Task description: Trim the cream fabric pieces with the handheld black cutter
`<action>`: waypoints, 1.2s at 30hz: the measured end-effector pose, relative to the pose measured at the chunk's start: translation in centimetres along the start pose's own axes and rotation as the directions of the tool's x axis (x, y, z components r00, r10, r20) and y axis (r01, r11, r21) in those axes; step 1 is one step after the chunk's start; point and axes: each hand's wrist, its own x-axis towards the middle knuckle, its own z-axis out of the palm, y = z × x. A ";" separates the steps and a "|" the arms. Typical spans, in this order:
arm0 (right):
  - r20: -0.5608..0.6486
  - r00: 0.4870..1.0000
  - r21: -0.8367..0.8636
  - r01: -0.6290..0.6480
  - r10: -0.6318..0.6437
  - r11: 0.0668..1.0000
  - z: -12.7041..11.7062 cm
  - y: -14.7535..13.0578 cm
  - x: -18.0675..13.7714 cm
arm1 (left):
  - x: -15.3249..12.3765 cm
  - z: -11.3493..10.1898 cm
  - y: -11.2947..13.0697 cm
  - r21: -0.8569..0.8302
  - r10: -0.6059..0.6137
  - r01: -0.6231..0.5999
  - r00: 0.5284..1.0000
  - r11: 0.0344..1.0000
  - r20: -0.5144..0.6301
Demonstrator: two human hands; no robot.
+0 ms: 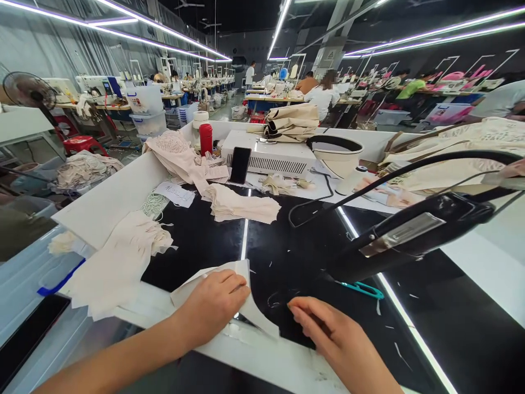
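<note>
My left hand (213, 306) is closed over a cream cut fabric piece (261, 316) at the front edge of the black work surface (287, 246). The piece's curved right edge and pointed tip stick out past my fingers. To the right, just apart from it, my right hand (334, 331) hovers with thumb and forefinger pinched together. Whatever may be between those fingertips is too small to make out. Teal-handled thread snips (363, 290) lie beyond my right hand, partly under a black machine arm (404, 243). Thread scraps are scattered nearby.
A pile of cream pieces (118, 262) lies at left, and a stack of pieces (244, 205) farther back. Behind stand a phone (240, 165), a red cup (205, 139), a white vented box (266, 150) and a round bin (336, 158). Other people work at distant sewing tables.
</note>
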 end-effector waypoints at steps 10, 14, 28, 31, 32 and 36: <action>-0.048 0.842 -0.628 0.393 -0.538 0.672 4.8 -0.9 4.0 | -0.9 0.1 0.1 0.009 -0.012 0.013 0.999 1.000 -0.049; -0.073 0.821 -0.677 0.376 -0.566 0.633 4.3 -0.2 2.7 | -1.0 0.1 0.1 0.002 -0.021 0.022 0.999 1.000 -0.048; -0.583 0.806 0.114 -0.043 0.102 0.993 -5.0 3.2 -0.9 | 0.0 0.5 2.0 -0.095 0.071 -0.083 0.991 0.992 -0.117; -0.587 0.803 0.344 0.135 0.100 0.929 -5.6 1.3 1.5 | 0.5 -0.2 1.8 -0.117 0.098 -0.111 0.989 0.987 -0.110; -0.587 0.807 0.380 0.201 0.067 0.903 -5.8 0.4 2.4 | 0.8 -0.5 1.6 -0.111 0.106 -0.116 0.990 0.987 -0.096; -0.658 0.752 0.445 0.427 -0.036 0.787 -5.8 -2.8 5.3 | 1.9 -1.3 1.0 -0.044 0.116 -0.116 0.993 0.992 -0.005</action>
